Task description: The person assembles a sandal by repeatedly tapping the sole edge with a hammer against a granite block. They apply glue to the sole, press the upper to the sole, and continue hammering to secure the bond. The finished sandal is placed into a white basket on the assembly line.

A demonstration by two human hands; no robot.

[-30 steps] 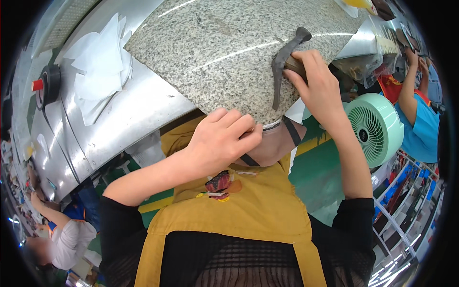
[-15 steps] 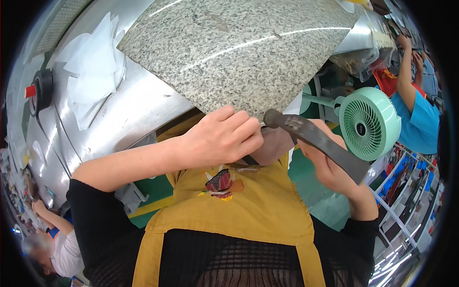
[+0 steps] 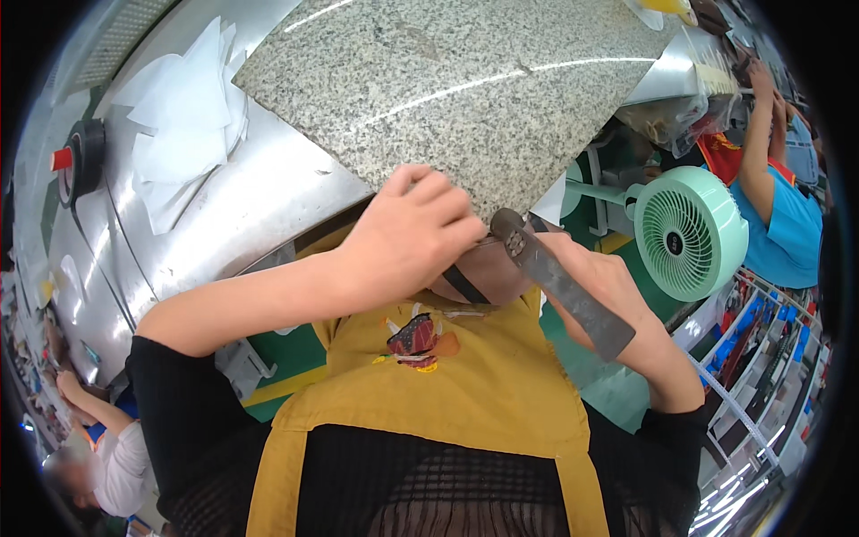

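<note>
My right hand [image 3: 601, 285] is closed on a dark metal hammer [image 3: 568, 291]. Its round face rests near the slab's front corner, and its broad flat end points down to the right; the handle is hidden. Closed at the same corner, my left hand [image 3: 412, 224] pinches the edge of a brownish-pink, leather-like piece [image 3: 501, 279]. A black strip crosses that piece, which hangs just below the corner against my apron. My left fingertips are partly hidden. Both hands are close together at the speckled granite slab [image 3: 456, 116].
White sheets [image 3: 183, 116] lie on the metal table [image 3: 277, 161] to the left, beside a black tape roll [image 3: 85, 159]. A green fan [image 3: 689, 233] stands at the right. People work at far right and lower left. A yellow apron [image 3: 438, 394] covers my front.
The hammer has swung so its flat end sits lower and farther left. My left hand has shifted slightly up, and more of the black strip on the piece shows.
</note>
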